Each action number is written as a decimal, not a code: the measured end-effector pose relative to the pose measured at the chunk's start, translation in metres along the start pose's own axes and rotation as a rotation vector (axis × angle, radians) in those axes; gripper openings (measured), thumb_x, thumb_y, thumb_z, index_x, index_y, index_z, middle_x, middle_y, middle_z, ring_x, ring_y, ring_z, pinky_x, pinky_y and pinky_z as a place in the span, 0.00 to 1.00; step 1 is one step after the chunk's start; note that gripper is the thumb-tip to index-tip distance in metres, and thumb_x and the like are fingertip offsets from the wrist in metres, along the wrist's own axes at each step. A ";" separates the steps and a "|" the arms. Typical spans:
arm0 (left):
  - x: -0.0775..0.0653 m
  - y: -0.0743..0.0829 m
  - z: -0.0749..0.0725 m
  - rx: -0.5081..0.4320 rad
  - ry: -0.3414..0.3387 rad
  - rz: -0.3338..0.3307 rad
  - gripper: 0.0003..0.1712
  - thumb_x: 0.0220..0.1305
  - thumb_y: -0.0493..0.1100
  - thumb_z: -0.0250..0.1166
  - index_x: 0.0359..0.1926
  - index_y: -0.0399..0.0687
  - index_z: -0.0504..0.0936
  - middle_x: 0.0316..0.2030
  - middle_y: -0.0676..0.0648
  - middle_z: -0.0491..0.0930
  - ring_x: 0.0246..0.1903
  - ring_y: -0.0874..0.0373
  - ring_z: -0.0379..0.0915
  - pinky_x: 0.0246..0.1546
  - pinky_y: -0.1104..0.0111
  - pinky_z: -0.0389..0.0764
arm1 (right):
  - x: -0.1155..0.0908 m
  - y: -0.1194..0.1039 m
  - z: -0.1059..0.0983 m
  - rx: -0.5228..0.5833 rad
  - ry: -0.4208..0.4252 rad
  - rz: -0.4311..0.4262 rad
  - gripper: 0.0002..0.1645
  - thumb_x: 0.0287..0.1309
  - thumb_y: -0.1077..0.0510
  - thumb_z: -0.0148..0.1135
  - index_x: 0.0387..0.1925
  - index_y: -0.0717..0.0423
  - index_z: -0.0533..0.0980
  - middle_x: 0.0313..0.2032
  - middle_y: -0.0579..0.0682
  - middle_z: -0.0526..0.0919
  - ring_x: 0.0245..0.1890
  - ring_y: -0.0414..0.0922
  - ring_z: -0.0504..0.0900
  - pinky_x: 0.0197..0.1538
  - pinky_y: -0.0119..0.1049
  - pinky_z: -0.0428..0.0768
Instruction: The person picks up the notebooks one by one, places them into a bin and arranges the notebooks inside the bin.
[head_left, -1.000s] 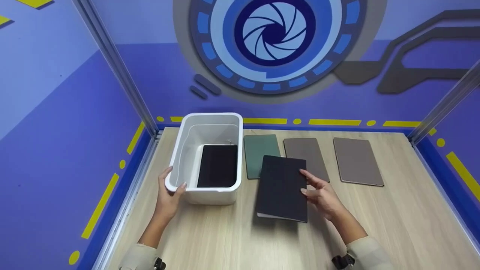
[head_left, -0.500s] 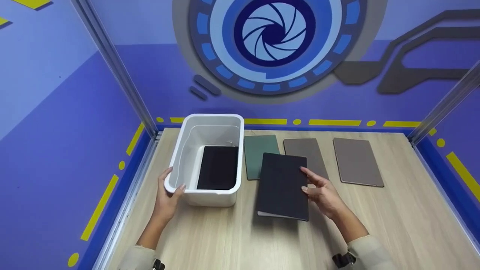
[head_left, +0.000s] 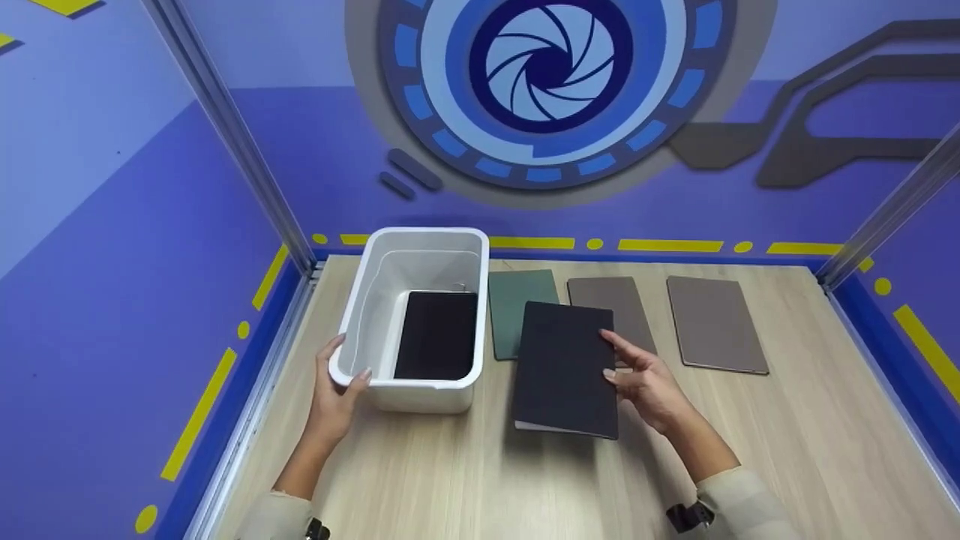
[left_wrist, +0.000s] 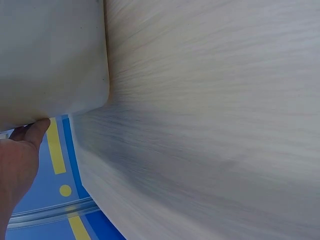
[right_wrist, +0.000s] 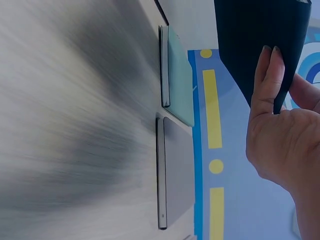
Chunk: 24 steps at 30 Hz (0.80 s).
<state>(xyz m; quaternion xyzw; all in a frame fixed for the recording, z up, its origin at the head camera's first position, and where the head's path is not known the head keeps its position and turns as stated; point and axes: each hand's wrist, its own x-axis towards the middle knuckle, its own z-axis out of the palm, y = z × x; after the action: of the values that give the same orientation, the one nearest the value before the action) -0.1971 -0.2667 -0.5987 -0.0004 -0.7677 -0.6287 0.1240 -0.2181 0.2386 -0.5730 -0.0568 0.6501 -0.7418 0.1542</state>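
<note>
My left hand (head_left: pixel 336 401) grips the near left corner of a white plastic bin (head_left: pixel 424 397), thumb over the rim. Inside the bin, a black notebook (head_left: pixel 436 335) lies flat against the right side. My right hand (head_left: pixel 651 390) pinches another black notebook (head_left: pixel 566 367) by its right edge, thumb on top. That notebook is tilted and raised above the table, right of the bin, with pale page edges showing at its near end. In the right wrist view, the fingers (right_wrist: pixel 270 75) lie along the underside of the dark cover (right_wrist: pixel 250 35).
Behind the held notebook lie a green notebook (head_left: pixel 517 307) and a grey-brown notebook (head_left: pixel 619 307), both partly covered by it in the head view. Farther right is a second grey-brown notebook (head_left: pixel 716 322). A blue printed wall (head_left: pixel 300 165) and metal posts (head_left: pixel 247 150) enclose the wooden table (head_left: pixel 450 480).
The held black notebook has risen slightly, away from me in the head view. My left hand keeps its grip on the bin, which has barely shifted.
</note>
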 end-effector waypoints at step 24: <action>0.000 0.001 0.001 0.015 -0.025 -0.036 0.46 0.71 0.37 0.64 0.82 0.51 0.52 0.75 0.37 0.61 0.65 0.54 0.65 0.60 0.79 0.70 | 0.006 -0.017 0.004 0.031 0.065 -0.018 0.45 0.70 0.71 0.59 0.84 0.56 0.56 0.58 0.50 0.74 0.41 0.41 0.86 0.36 0.31 0.83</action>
<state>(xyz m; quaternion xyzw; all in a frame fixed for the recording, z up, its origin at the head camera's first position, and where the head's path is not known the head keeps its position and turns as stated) -0.1969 -0.2658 -0.5984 0.0065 -0.7739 -0.6249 0.1028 -0.2253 0.2353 -0.5564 -0.0359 0.6426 -0.7547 0.1273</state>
